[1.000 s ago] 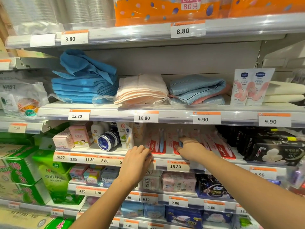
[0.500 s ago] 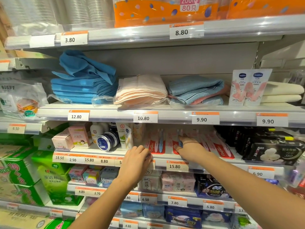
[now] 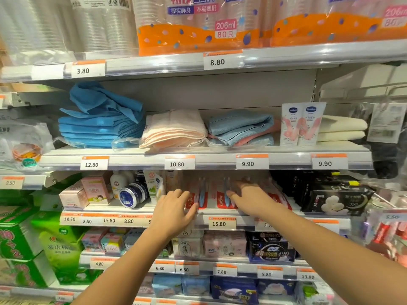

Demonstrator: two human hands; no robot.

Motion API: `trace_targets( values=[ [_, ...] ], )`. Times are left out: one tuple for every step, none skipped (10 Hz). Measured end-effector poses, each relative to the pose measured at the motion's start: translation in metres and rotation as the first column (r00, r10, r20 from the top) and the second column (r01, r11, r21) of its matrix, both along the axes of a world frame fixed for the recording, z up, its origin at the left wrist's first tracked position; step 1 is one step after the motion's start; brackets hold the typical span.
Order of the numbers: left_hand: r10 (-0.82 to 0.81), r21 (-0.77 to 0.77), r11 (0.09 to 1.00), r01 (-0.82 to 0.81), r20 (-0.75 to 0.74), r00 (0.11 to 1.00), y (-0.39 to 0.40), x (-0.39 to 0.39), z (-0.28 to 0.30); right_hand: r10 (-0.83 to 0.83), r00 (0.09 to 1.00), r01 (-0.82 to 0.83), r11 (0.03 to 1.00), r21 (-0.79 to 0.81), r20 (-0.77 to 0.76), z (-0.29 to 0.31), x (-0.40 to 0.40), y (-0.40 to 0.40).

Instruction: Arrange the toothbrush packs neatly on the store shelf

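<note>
Several red and white toothbrush packs [image 3: 203, 194] lie side by side on the third shelf [image 3: 244, 223], above the 15.80 price tag. My left hand [image 3: 174, 211] reaches in from below, and its fingertips touch the front left edge of the leftmost pack. My right hand [image 3: 251, 199] lies flat on top of the middle packs [image 3: 221, 200], fingers stretched to the left. More packs [image 3: 278, 195] fan out to the right of that hand, partly hidden by it. Neither hand lifts a pack.
Left of the packs stand a cream tube [image 3: 152, 183], a blue round tin [image 3: 132, 194] and pink boxes [image 3: 94, 190]. Black pad packs [image 3: 334, 199] sit to the right. Folded towels [image 3: 174, 128] fill the shelf above, tissue packs [image 3: 224, 244] the shelf below.
Both hands stay on the toothbrush packs almost where they were. The view has tilted up a little, showing more of the top shelf.
</note>
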State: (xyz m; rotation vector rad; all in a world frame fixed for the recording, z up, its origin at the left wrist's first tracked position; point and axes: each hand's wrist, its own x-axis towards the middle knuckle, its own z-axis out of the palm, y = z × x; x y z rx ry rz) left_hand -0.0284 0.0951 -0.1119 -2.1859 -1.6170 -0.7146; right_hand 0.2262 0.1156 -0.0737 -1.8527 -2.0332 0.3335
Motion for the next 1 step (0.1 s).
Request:
trace_targets(
  values=[
    [0.061, -0.044, 0.997, -0.061, -0.017, 0.998, -0.0008, 0.0074, 0.0106, -0.001, 1.0, 0.002, 0.999, 0.04, -0.015, 0.0041, 0.0066, -0.0084]
  ],
)
